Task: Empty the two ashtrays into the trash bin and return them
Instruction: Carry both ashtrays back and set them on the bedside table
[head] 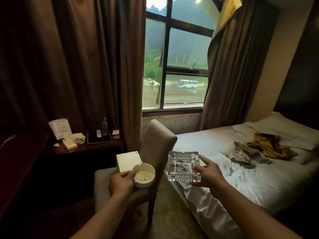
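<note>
Evidently the left hand (120, 182) is gripping the white ashtray (145, 175) by its rim over the chair (158, 140) seat; the right hand (208, 173) is pinching the glass ashtray (183, 166) beside the bed (241, 178) edge; both are showing only ash smears, so the return probably is under way, calling for level set-downs.
</note>
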